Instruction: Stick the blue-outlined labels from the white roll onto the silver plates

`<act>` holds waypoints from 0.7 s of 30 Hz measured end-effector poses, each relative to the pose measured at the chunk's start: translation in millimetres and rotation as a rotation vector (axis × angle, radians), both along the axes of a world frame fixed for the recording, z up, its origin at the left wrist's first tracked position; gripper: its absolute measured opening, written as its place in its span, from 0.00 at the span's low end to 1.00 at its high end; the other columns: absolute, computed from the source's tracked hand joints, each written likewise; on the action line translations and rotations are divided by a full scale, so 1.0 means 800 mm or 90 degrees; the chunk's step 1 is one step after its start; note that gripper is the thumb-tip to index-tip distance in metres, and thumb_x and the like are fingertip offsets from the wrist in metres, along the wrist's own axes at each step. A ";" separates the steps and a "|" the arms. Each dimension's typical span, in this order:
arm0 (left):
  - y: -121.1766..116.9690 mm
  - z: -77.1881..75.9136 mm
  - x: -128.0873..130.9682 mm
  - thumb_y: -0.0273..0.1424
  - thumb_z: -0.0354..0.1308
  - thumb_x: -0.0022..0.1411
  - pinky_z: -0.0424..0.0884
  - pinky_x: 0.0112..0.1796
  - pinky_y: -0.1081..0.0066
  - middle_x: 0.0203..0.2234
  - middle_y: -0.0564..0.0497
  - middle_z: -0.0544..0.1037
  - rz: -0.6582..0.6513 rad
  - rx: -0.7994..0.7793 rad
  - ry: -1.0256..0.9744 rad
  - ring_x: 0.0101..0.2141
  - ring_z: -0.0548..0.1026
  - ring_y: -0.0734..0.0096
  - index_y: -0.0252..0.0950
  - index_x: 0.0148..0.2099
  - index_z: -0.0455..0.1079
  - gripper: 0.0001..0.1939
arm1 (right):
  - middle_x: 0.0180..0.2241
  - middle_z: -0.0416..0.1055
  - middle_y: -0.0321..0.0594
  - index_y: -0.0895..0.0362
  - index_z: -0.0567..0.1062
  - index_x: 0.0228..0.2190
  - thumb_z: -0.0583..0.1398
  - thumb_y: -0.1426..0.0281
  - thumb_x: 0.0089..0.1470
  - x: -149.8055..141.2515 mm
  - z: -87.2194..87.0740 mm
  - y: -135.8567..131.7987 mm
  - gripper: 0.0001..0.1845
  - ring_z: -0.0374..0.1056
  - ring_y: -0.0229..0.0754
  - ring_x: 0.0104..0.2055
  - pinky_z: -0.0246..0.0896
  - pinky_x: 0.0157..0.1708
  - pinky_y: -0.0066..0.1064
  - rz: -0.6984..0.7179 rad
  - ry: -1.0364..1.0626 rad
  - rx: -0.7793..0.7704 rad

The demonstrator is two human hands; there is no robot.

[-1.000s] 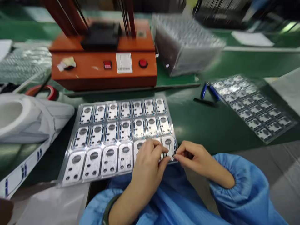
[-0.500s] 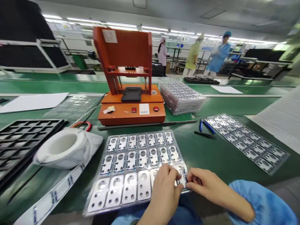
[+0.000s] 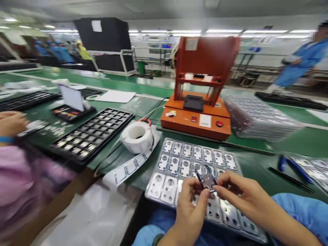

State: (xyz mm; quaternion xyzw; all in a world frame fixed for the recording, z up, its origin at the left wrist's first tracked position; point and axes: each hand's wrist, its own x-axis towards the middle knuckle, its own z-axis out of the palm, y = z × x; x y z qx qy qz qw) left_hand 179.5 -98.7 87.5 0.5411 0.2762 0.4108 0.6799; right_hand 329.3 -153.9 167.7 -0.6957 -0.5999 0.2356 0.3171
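Between my two hands is a small flat metal plate (image 3: 208, 181) with blue-dark edges and a rounded opening at its far end. My left hand (image 3: 189, 205) pinches its near left side between thumb and fingers. With thumb and fingertips, my right hand (image 3: 241, 191) grips its near right corner. Directly beneath lies a clear plastic tray (image 3: 151, 186) with rows of silver plates, each with a round hole; my hands cover part of it. A white roll (image 3: 137, 136) stands left of the tray, its strip of labels (image 3: 128, 171) unrolled toward me.
Behind the tray stands an orange press (image 3: 197, 123), with stacked plate trays (image 3: 261, 116) to its right. Blue-handled pliers (image 3: 294, 167) and black tweezers (image 3: 289, 179) lie at right. A black compartment tray (image 3: 94, 133) sits left, near a co-worker's hand (image 3: 12, 124).
My view has swung left, so the bench appears farther right. Both hands have risen off the tray, and a metal plate is now held up between them.
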 end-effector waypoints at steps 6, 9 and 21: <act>0.030 0.004 -0.064 0.34 0.56 0.63 0.72 0.38 0.72 0.33 0.52 0.75 0.227 0.015 0.076 0.34 0.77 0.72 0.37 0.43 0.63 0.08 | 0.25 0.71 0.36 0.54 0.70 0.30 0.57 0.66 0.58 -0.042 -0.021 0.098 0.06 0.67 0.37 0.26 0.61 0.23 0.25 0.223 0.060 0.049; 0.040 -0.006 -0.084 0.34 0.57 0.62 0.73 0.39 0.72 0.33 0.52 0.75 0.311 0.016 0.122 0.33 0.77 0.72 0.38 0.43 0.63 0.09 | 0.25 0.70 0.35 0.55 0.69 0.30 0.56 0.67 0.58 -0.062 -0.038 0.130 0.07 0.66 0.36 0.26 0.61 0.23 0.25 0.290 0.083 0.048; 0.056 -0.017 -0.098 0.35 0.57 0.61 0.75 0.34 0.71 0.30 0.50 0.78 0.355 0.033 0.223 0.31 0.79 0.69 0.36 0.43 0.64 0.10 | 0.31 0.72 0.38 0.55 0.70 0.36 0.54 0.71 0.61 -0.065 -0.093 0.146 0.05 0.69 0.37 0.32 0.64 0.33 0.28 0.365 0.109 0.163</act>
